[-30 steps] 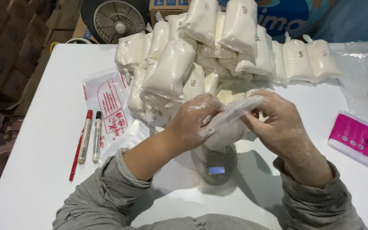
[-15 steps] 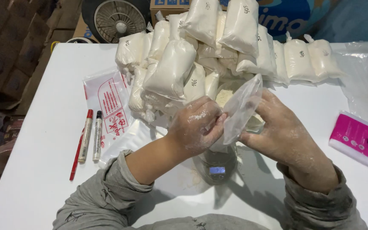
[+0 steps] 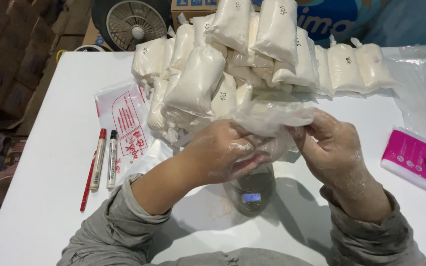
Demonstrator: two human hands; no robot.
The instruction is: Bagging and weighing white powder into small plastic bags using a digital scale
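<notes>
head view: both hands met over the middle of the white table (image 3: 40, 162), each dusted with white powder. the left hand (image 3: 223, 152) had its fingers curled in and pushed into the mouth of a thin clear plastic bag (image 3: 272, 116), while the right hand (image 3: 334, 148) pinched the bag's far edge between thumb and fingers at about 3 o'clock from the left. the bag sat between the two hands, lifted off the table, crumpled and looking empty. directly beneath it, at 6 o'clock, stood a small digital scale (image 3: 251, 192) with a lit blue display and a clear cover over its pan.

at 12 o'clock from the hands rose a heap of filled bags (image 3: 232, 54), each packed with white powder and knotted, some marked in pen. at 9 o'clock lay a red marker (image 3: 98, 160) and a black marker (image 3: 111, 158) side by side, with a thin red pen just left of them, and a flat printed packet (image 3: 124, 123) beside those. at 3 o'clock, near the table edge, lay a pink-labelled packet (image 3: 412, 157).

as a judgement, the step in hand was opening a fresh bag: the mouth was being spread apart. the next move would call for holding that mouth wide and steady, since the film was flimsy and powder on the fingers made it slippery.
</notes>
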